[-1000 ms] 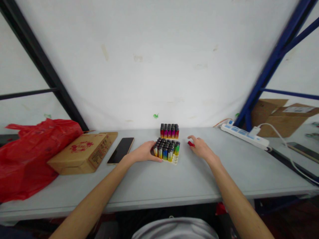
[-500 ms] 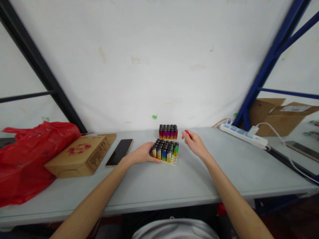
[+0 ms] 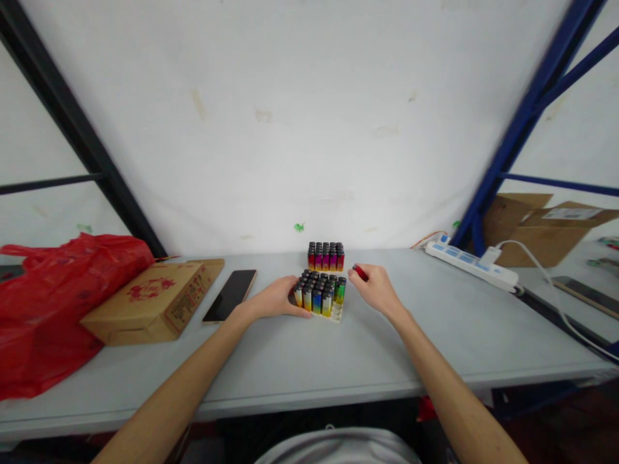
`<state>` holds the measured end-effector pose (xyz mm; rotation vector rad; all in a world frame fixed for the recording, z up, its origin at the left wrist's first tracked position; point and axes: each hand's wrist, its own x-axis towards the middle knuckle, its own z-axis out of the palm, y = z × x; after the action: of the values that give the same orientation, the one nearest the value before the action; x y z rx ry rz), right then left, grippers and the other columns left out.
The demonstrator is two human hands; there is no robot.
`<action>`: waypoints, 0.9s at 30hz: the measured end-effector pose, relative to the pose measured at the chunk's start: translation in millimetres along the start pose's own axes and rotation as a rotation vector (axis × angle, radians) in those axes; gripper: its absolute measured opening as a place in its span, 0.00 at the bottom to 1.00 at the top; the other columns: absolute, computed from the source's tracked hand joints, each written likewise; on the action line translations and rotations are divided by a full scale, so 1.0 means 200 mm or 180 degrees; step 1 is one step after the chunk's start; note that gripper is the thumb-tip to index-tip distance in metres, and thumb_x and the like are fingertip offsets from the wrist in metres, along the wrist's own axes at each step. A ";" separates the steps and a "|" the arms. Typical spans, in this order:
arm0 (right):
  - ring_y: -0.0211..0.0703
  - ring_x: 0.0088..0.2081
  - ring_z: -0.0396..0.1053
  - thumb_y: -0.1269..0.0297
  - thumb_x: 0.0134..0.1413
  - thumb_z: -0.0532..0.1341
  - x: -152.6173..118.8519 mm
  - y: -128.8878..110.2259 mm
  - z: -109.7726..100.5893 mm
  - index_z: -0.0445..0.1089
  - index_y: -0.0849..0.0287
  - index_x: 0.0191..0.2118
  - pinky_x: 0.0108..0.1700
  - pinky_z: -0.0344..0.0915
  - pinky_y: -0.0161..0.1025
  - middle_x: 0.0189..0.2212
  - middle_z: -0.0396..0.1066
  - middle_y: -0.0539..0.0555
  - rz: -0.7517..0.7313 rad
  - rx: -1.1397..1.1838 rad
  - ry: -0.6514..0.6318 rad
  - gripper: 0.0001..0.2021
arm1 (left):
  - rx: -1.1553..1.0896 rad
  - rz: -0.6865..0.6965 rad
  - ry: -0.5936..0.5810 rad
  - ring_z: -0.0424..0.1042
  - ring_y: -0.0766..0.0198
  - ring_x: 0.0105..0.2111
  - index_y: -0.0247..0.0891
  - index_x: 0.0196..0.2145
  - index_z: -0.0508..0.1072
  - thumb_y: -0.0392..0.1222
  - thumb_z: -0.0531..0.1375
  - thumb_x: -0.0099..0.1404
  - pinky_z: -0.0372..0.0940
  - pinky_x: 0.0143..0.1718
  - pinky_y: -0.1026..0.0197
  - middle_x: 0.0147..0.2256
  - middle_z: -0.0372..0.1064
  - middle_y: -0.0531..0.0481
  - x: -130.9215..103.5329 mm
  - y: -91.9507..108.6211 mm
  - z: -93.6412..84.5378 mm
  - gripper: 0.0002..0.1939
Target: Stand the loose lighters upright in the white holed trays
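A pale tray (image 3: 335,315) stands on the table, filled with upright lighters (image 3: 317,301) that have black tops and yellow, blue, white and green bodies. Bare sockets show at its front right corner. My left hand (image 3: 278,298) grips the tray's left side, thumb along the front, other fingers partly hidden. Just right of the tray, my right hand (image 3: 374,288) is closed round a red lighter (image 3: 360,272), its dark end pointing up and left. Behind the tray, a block of red and purple lighters (image 3: 326,258) with black tops stands upright near the wall.
Left of the tray lie a dark phone (image 3: 230,296), a brown cardboard box (image 3: 145,301) and a red plastic bag (image 3: 58,316). To the right are a white power strip (image 3: 471,265) with a cable and an open carton (image 3: 541,232). The table's front edge (image 3: 309,399) runs close to my body.
My right hand has moved slightly down and left with the red lighter, closer to the tray. More of the lighter now shows. My left hand keeps its hold.
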<state>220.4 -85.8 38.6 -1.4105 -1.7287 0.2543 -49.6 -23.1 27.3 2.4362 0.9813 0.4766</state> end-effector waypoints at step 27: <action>0.41 0.28 0.71 0.59 0.63 0.63 -0.01 -0.11 -0.14 0.75 0.59 0.34 0.31 0.59 0.35 0.27 0.77 0.53 -0.0391 -0.0377 -0.1613 0.10 | 0.0094 -0.0135 -0.0022 0.75 0.45 0.46 0.38 0.47 0.76 0.67 0.73 0.45 0.69 0.48 0.51 0.47 0.77 0.43 0.00 -0.03 0.02 0.39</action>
<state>224.5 -105.1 68.1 -1.3952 -2.2658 0.4798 -51.1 -20.0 21.2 2.4361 1.0418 0.4418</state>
